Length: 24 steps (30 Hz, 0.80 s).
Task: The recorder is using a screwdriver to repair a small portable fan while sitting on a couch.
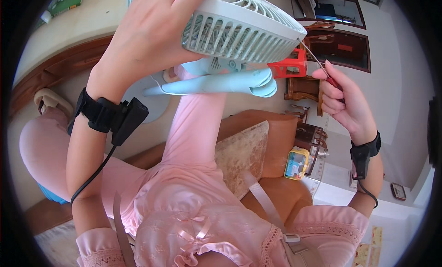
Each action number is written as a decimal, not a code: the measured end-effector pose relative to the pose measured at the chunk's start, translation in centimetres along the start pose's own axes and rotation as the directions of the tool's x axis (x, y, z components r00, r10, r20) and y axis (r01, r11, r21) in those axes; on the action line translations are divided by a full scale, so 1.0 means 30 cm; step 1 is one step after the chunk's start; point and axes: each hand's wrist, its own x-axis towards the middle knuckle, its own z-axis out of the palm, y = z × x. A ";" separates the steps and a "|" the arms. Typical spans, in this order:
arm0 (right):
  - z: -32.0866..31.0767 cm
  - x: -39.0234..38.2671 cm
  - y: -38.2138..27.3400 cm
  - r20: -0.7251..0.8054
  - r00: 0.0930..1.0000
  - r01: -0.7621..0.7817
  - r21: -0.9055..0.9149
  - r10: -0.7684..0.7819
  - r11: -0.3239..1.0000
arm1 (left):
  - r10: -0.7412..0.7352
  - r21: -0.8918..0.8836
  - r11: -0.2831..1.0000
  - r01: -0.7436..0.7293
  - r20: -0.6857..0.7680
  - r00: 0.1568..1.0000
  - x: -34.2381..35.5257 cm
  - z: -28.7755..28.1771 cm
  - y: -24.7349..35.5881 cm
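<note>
A white and pale-green fan head (244, 39) with a slotted side wall is tilted at the top of the view. My left hand (149, 30) is closed round its left side; some fingertips are hidden behind the housing. In my right hand (345, 94) is a screwdriver (315, 59) with a thin metal shaft and a dark red handle. Its tip meets the right corner of the fan's edge. Below the head, the light-blue fan stand (212, 84) extends sideways across my raised leg, with a thin white cord at its left end.
A red plastic frame (291, 64) shows just behind the fan. An orange-brown sofa (276, 142) with a beige cushion (244, 154) lies beside me. Farther right are a yellow-rimmed clear bag (296, 164) and wooden furniture. A wooden table edge (60, 62) runs at left.
</note>
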 end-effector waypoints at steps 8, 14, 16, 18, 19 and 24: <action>0.016 0.012 0.029 -0.054 0.929 0.299 -0.477 -0.367 0.826 | 0.192 0.014 0.981 -0.192 -0.153 0.969 0.018 -0.001 -0.014; 0.002 0.063 0.093 0.171 0.585 0.414 -0.904 -0.793 0.111 | 0.166 -0.001 0.986 -0.168 -0.152 0.974 0.019 0.016 -0.017; -0.012 0.061 0.077 0.213 0.569 0.372 -0.928 -0.794 0.018 | 0.176 -0.028 0.983 -0.182 -0.158 0.972 0.026 0.019 -0.013; -0.021 0.069 0.071 0.425 0.346 0.308 -0.894 -0.836 -0.326 | 0.191 -0.003 0.981 -0.196 -0.223 0.956 0.028 0.030 -0.009; -0.023 0.072 0.063 0.425 0.347 0.313 -0.893 -0.836 -0.324 | 0.189 -0.002 0.981 -0.194 -0.218 0.957 0.025 0.031 -0.010; -0.008 0.043 0.045 0.683 0.342 -0.030 -0.678 -0.645 -0.734 | 0.288 0.134 0.955 -0.263 -0.231 0.929 0.034 0.041 -0.001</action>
